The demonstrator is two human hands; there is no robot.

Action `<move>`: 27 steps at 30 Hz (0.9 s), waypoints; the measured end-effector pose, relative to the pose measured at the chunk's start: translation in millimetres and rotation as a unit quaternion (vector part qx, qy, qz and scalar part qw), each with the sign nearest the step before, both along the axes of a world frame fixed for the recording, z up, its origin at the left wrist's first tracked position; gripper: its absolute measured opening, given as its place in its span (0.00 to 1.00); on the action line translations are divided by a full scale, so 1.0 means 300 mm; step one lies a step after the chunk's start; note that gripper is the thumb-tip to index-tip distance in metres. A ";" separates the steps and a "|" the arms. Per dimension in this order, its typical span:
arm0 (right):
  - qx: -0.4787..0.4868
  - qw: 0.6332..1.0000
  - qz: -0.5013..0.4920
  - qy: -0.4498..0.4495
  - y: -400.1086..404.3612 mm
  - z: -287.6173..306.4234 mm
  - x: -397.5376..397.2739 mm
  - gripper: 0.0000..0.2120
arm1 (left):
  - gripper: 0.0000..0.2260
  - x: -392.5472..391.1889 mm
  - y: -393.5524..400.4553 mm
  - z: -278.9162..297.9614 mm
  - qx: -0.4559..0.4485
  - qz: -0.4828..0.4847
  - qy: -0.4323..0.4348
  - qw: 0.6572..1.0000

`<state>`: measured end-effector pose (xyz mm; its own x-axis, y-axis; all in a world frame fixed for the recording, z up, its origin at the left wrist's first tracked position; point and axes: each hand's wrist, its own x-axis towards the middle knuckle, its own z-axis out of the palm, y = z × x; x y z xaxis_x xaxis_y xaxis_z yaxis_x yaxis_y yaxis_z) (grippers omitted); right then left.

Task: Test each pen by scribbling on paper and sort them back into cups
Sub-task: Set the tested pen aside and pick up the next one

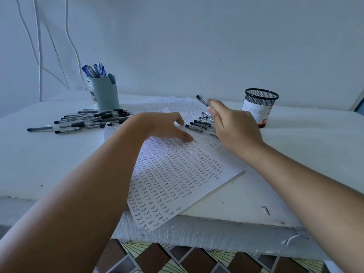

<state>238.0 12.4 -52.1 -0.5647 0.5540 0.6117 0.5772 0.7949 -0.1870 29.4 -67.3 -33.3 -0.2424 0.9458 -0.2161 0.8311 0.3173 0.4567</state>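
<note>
Pinching a black pen [202, 100] between thumb and fingers, my right hand [234, 129] held it raised above the small pile of pens [201, 124], near the mesh cup [260, 107]. My left hand [167, 127] lay on the written sheet [173, 174], fingers spread and relaxed.

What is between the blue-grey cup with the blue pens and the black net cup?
In the head view, between the blue-grey cup and the black mesh cup lie sheets of paper and the right hand gripping a black pen.
</note>
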 end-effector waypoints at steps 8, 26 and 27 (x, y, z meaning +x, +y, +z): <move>0.028 0.988 -0.087 -0.122 0.031 -0.001 -0.022 0.17 | 0.37 0.008 -0.007 0.007 -0.004 -0.002 0.011 1.000; -0.096 0.966 0.159 -0.179 -0.205 0.013 -0.398 0.18 | 0.11 -0.337 -0.274 0.108 0.084 0.151 0.246 0.954; -0.102 0.965 0.167 -0.175 -0.219 0.007 -0.420 0.18 | 0.11 -0.359 -0.292 0.092 0.076 0.156 0.260 0.950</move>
<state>112.0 -53.4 -49.9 -0.8849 0.3934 0.2495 0.3508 0.9151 -0.1988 -78.3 -154.9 -5.8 -0.5524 0.8213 0.1425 0.8334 0.5482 0.0708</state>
